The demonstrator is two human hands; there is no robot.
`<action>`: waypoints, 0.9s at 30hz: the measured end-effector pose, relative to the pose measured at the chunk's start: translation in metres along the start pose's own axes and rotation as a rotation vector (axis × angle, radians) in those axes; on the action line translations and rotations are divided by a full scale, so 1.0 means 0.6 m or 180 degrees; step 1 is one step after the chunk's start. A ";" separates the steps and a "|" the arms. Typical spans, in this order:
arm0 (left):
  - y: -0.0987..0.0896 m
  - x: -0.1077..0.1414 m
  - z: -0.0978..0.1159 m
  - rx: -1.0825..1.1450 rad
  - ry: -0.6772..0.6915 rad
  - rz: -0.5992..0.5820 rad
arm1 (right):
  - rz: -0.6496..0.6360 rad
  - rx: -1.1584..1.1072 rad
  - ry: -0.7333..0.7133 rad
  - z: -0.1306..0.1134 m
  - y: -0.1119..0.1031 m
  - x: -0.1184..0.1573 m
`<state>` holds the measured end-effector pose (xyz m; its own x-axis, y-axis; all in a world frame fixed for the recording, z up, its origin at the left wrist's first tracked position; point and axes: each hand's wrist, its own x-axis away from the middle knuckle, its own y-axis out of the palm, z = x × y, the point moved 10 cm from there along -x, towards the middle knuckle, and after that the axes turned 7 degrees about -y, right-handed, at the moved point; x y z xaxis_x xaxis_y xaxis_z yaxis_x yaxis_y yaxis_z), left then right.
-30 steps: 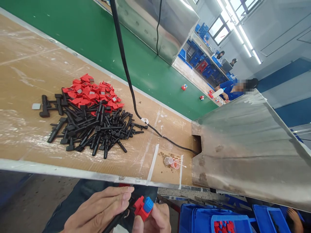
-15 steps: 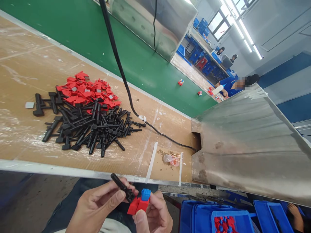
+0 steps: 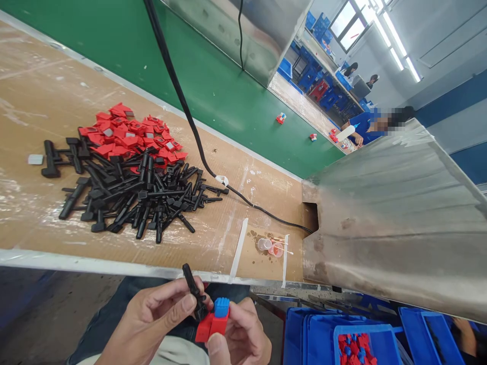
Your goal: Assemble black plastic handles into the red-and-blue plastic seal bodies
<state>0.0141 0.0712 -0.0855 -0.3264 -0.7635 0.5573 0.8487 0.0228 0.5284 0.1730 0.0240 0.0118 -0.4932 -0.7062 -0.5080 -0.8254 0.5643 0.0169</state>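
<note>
Between the thumb and fingers of my left hand (image 3: 152, 314) is a black plastic toy gun part (image 3: 193, 289), its long barrel pointing up. My right hand (image 3: 243, 329) pinches a red toy arm piece (image 3: 212, 327) topped by a blue fist (image 3: 221, 306). The lower end of the black part meets the red piece; whether they are joined I cannot tell. Both hands are just below the table's front edge. On the table lie a heap of similar black parts (image 3: 140, 195) and, behind it, a pile of red plastic pieces (image 3: 131, 134).
A small cup of pink liquid (image 3: 276, 249) and cotton swabs stand between white tape strips. A black cable (image 3: 182, 96) crosses the table. Metal panels (image 3: 380, 228) rise at the right. Blue bins (image 3: 365, 330) sit below, one with red and blue pieces. Beyond the green belt (image 3: 228, 111) works another person.
The black part has turned more upright against the red piece. My right hand still pinches the red piece, now slightly tilted. The camera view has shifted a little.
</note>
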 end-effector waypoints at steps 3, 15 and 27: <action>-0.003 0.000 0.003 -0.0182 0.0045 0.0004 | 0.0044 -0.0063 0.0035 0.002 -0.002 0.000; 0.006 0.009 0.047 -0.0577 0.0303 0.0114 | -0.0051 -0.0051 0.0200 0.016 -0.002 0.009; 0.010 0.019 0.051 -0.0359 0.0646 0.0344 | 0.0083 -0.0296 0.0636 0.085 -0.041 0.066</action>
<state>0.0027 0.0825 -0.0561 -0.1509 -0.8747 0.4606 0.9188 0.0478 0.3918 0.1877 0.0041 -0.0523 -0.5517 -0.7679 -0.3257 -0.8289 0.5481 0.1118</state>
